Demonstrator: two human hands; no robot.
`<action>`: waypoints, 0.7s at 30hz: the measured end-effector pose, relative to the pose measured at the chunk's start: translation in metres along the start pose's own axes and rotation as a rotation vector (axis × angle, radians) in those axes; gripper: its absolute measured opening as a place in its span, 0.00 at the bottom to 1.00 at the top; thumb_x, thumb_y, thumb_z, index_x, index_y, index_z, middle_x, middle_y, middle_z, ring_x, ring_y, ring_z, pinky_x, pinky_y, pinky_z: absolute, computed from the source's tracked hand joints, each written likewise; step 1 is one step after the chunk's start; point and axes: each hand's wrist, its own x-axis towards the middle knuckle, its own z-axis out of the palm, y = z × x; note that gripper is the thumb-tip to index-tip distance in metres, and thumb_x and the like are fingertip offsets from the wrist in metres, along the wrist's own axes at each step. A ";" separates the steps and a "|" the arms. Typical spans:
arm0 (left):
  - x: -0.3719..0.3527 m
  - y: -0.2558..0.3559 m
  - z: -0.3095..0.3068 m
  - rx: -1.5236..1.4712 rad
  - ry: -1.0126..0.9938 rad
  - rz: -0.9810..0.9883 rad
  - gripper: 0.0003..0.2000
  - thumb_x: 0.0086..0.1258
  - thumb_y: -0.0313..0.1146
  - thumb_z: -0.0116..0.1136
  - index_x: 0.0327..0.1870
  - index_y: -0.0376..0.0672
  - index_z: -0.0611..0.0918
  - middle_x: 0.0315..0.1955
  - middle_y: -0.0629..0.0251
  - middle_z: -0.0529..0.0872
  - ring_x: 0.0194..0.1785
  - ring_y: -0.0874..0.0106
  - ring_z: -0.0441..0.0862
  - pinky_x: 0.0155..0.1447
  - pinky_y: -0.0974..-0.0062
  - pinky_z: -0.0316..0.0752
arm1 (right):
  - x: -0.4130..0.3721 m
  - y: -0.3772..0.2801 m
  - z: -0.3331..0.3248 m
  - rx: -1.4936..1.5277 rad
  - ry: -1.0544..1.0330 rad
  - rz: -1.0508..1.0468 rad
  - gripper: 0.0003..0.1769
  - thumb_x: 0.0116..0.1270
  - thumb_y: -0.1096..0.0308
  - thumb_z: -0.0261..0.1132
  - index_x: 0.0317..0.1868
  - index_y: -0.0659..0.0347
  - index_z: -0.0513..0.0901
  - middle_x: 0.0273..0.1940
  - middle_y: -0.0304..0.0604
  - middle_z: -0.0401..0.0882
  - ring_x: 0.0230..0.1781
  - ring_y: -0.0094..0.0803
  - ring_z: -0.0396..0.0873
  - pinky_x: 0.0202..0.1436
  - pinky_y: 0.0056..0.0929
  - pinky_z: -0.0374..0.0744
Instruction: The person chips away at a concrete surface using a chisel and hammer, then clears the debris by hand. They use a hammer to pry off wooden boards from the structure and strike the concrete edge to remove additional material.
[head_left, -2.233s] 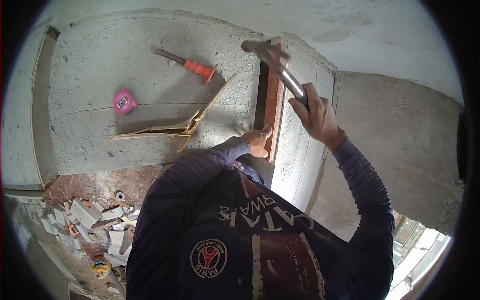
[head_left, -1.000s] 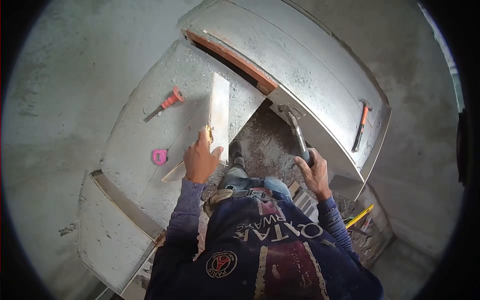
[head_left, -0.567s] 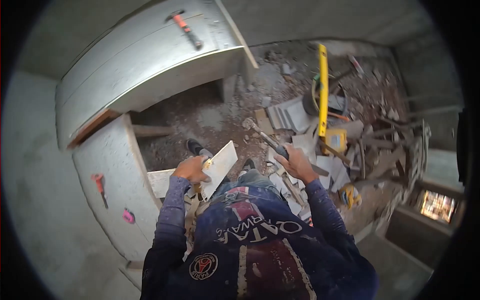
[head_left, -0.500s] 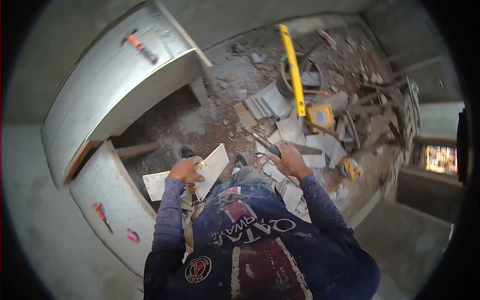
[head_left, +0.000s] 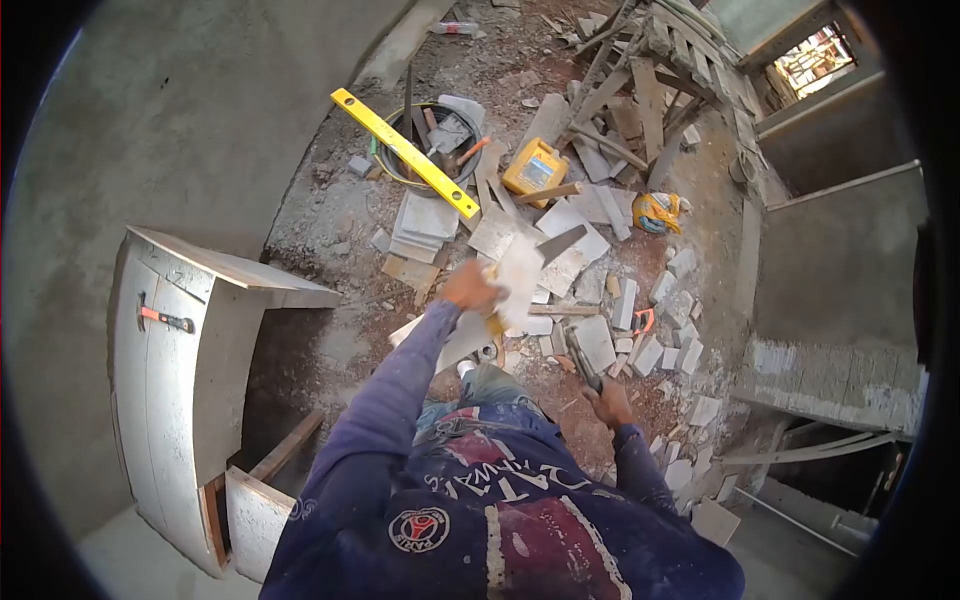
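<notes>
My left hand (head_left: pixel 472 287) is closed on a white tile piece (head_left: pixel 520 278), which is smeared by motion. A second white piece (head_left: pixel 462 342) angles out below the same hand, and something yellow (head_left: pixel 495 323) shows just under the fingers. Lower and to the right, my right hand (head_left: pixel 610 403) grips the dark handle of a long metal-ended tool (head_left: pixel 580 360); I cannot tell its exact kind. The tool points up and left over the rubble, close to a loose pale block (head_left: pixel 594 343).
A yellow spirit level (head_left: pixel 405 152) lies across a black bucket (head_left: pixel 440 125) holding tools. Beside it are stacked tiles (head_left: pixel 425 218), a yellow jug (head_left: pixel 537 170) and scrap timber (head_left: pixel 625 110). A hammer (head_left: pixel 165 318) rests on the pale bench (head_left: pixel 190 385) at left. Broken blocks (head_left: pixel 660 350) litter the right.
The view has swung to the right. My left hand has carried the tile pieces up and forward, over the rubble. My right hand has lowered its tool toward my right side.
</notes>
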 end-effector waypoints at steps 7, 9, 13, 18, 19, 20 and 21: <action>0.187 0.146 -0.037 -0.049 0.745 0.349 0.36 0.60 0.50 0.60 0.65 0.33 0.68 0.60 0.37 0.71 0.61 0.47 0.72 0.63 0.50 0.68 | 0.044 -0.031 0.020 0.103 -0.346 -0.081 0.15 0.58 0.59 0.69 0.24 0.61 0.77 0.16 0.39 0.75 0.13 0.31 0.74 0.16 0.35 0.72; 0.178 0.151 -0.014 0.034 0.976 0.603 0.28 0.58 0.40 0.58 0.59 0.35 0.72 0.52 0.42 0.77 0.56 0.47 0.75 0.60 0.52 0.70 | 0.078 -0.063 0.020 -0.105 -0.527 -0.240 0.14 0.57 0.61 0.69 0.24 0.62 0.77 0.17 0.39 0.75 0.13 0.30 0.74 0.16 0.35 0.72; -0.030 0.106 -0.024 -0.235 0.683 0.283 0.13 0.45 0.23 0.56 0.36 0.37 0.76 0.36 0.51 0.79 0.46 0.51 0.79 0.51 0.57 0.73 | 0.131 -0.133 0.022 -0.473 -0.733 -0.499 0.13 0.56 0.63 0.70 0.25 0.63 0.78 0.17 0.40 0.76 0.14 0.30 0.75 0.17 0.34 0.73; -0.251 -0.046 0.049 -0.219 1.062 -0.464 0.18 0.55 0.26 0.54 0.49 0.39 0.82 0.43 0.48 0.85 0.49 0.50 0.81 0.56 0.57 0.74 | 0.083 -0.297 0.108 -0.938 -0.874 -0.779 0.12 0.55 0.66 0.71 0.26 0.64 0.79 0.18 0.41 0.76 0.15 0.29 0.76 0.18 0.34 0.73; -0.291 -0.072 0.065 -0.133 1.277 -0.602 0.18 0.57 0.26 0.51 0.50 0.38 0.81 0.42 0.46 0.85 0.48 0.50 0.82 0.54 0.56 0.75 | 0.114 -0.291 0.087 -1.006 -0.875 -0.820 0.12 0.54 0.66 0.72 0.27 0.64 0.79 0.18 0.41 0.76 0.15 0.29 0.76 0.18 0.34 0.73; -0.341 -0.080 0.073 -0.062 1.428 -0.787 0.18 0.58 0.25 0.51 0.51 0.38 0.81 0.38 0.45 0.85 0.45 0.50 0.83 0.52 0.57 0.76 | 0.151 -0.284 0.060 -1.069 -0.871 -0.858 0.11 0.54 0.67 0.72 0.27 0.65 0.79 0.18 0.41 0.76 0.15 0.29 0.76 0.18 0.34 0.73; -0.388 -0.089 0.084 -0.161 1.556 -0.955 0.18 0.59 0.24 0.51 0.51 0.39 0.80 0.35 0.46 0.85 0.41 0.51 0.83 0.49 0.59 0.77 | 0.183 -0.284 0.040 -1.127 -0.867 -0.894 0.11 0.54 0.67 0.72 0.27 0.65 0.79 0.18 0.41 0.76 0.15 0.28 0.76 0.19 0.34 0.73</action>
